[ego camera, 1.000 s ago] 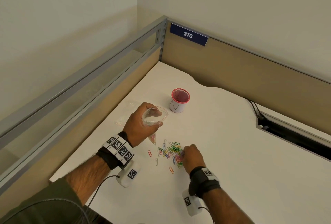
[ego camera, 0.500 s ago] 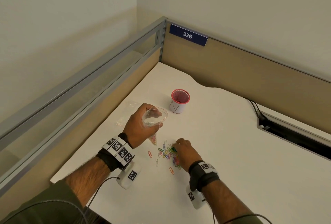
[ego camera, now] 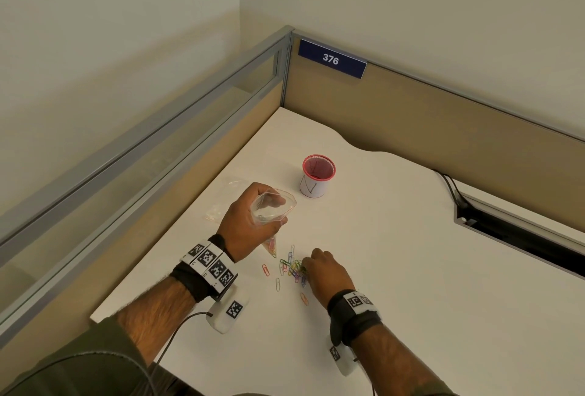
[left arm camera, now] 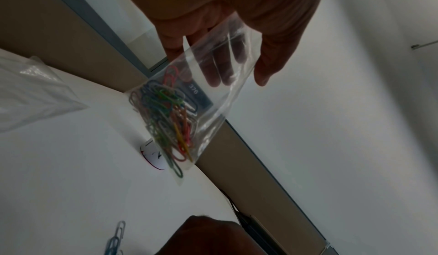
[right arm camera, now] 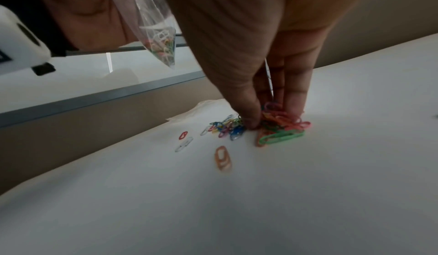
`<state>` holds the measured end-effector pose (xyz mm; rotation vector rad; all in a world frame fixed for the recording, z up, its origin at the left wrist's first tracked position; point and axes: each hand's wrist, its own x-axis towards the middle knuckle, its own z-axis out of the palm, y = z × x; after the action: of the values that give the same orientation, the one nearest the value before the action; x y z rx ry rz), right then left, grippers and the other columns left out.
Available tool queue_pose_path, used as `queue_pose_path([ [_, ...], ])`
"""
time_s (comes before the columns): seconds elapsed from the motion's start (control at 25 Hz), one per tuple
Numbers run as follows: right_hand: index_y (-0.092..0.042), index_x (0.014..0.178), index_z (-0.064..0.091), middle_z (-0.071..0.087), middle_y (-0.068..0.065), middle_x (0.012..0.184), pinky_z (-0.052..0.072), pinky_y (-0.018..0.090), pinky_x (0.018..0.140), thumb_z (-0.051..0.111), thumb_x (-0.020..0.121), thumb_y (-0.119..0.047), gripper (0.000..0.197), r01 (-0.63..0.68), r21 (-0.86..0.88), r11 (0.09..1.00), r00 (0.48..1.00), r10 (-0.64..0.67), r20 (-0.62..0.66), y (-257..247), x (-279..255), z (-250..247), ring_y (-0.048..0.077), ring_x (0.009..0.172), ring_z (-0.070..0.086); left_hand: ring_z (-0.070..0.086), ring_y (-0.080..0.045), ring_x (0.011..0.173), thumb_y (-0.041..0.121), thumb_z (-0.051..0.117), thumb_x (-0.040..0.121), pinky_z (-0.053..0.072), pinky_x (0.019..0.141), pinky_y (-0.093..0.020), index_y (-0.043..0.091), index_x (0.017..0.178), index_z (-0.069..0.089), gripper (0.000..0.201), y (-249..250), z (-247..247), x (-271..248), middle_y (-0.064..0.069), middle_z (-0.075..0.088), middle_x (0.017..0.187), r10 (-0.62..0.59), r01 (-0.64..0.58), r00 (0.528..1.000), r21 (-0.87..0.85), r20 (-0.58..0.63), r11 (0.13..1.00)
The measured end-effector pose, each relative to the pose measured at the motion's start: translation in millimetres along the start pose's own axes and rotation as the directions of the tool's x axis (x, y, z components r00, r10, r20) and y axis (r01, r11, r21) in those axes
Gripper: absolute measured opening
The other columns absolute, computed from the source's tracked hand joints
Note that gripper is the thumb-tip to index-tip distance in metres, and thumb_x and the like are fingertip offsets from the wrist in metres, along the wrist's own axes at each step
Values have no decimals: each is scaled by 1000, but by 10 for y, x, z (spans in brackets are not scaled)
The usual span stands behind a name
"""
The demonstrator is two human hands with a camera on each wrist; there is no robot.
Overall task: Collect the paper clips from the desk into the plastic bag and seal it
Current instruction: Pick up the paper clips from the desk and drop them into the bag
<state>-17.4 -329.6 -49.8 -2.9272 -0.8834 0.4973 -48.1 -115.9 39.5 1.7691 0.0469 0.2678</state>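
My left hand (ego camera: 243, 224) grips a clear plastic bag (ego camera: 269, 208) above the white desk (ego camera: 395, 269), its mouth held wide. Several coloured paper clips (left arm camera: 166, 116) sit in the bag's lower corner (right arm camera: 161, 47). A heap of coloured paper clips (ego camera: 292, 267) lies on the desk just below and right of the bag. My right hand (ego camera: 323, 272) is down on the heap's right side, thumb and fingers (right arm camera: 251, 116) pinching a bunch of clips (right arm camera: 282, 124). Loose clips lie apart: a red one (ego camera: 266, 270), a clear one (ego camera: 278, 284), an orange one (right arm camera: 222, 158).
A red-rimmed white cup (ego camera: 316, 175) stands behind the bag. A second flat clear bag (ego camera: 221, 202) lies left of my left hand near the partition (ego camera: 158, 155). A cable slot (ego camera: 519, 231) with black cables opens at the right. The desk's front edge is close to my left forearm.
My right hand slid left across the heap, from its right edge towards its middle, and closed its fingers on clips. The left hand and bag stayed where they were.
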Motion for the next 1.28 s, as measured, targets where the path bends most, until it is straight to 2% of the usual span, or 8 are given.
queue_pose_path([
  [0.2,-9,100,61,60,12,102,48,34,75,50,91,-10,14,-80,67,995,996,82,-39,18,158,-108,30,94,61,66,-15,113,18,79,76,51,104,-43,15,113,56,43,8,-41,16,4,71,109,5,-5,1000,-1,-10,1000],
  [0.4,-8,90,71,72,9,95,54,36,80,61,86,-7,11,-169,412,895,966,234,-114,174,131,-436,26,89,66,66,-13,112,17,79,76,51,105,-41,18,112,56,43,8,-24,42,4,71,109,7,-7,1000,8,-11,1000],
  [0.56,-10,78,72,72,6,76,59,33,72,72,79,-3,8,-41,736,675,910,329,-251,126,-74,-1041,22,70,69,66,-13,112,24,79,74,51,105,-42,19,112,56,45,8,24,57,4,71,110,14,-14,1000,17,3,1000],
  [0.76,-5,87,74,74,9,80,60,23,71,73,80,-3,7,224,839,496,874,278,-398,-168,-213,-1833,19,70,71,65,-14,114,30,79,74,51,104,-45,21,113,56,46,0,90,73,5,70,112,23,-24,999,25,27,999],
  [0.88,-11,90,75,73,-1,80,58,18,72,73,82,-7,9,267,763,589,871,192,-452,-404,-166,-1942,11,71,69,64,-6,111,20,81,78,52,101,-35,25,113,56,43,9,125,97,10,69,110,46,-48,998,59,33,997],
  [0.96,-14,90,74,71,-3,82,55,15,72,71,84,-10,7,265,679,685,879,119,-463,-542,-112,-1886,8,73,66,64,0,102,17,81,79,53,91,-27,33,109,54,44,33,136,101,15,67,104,56,-59,998,83,31,995],
  [1.12,-13,95,73,70,4,92,56,37,80,65,89,-14,11,250,449,858,902,-38,-429,-696,-48,-1788,18,84,64,65,-8,83,19,75,77,52,70,-21,23,108,54,37,34,133,90,8,67,91,65,-66,998,73,23,995],
  [1.28,-11,97,72,70,6,96,55,34,81,59,92,-15,14,251,379,890,899,-69,-433,-723,-127,-1924,20,86,64,63,2,86,20,74,76,48,72,-11,31,103,52,36,32,107,77,12,65,93,49,-50,999,81,22,995],
])
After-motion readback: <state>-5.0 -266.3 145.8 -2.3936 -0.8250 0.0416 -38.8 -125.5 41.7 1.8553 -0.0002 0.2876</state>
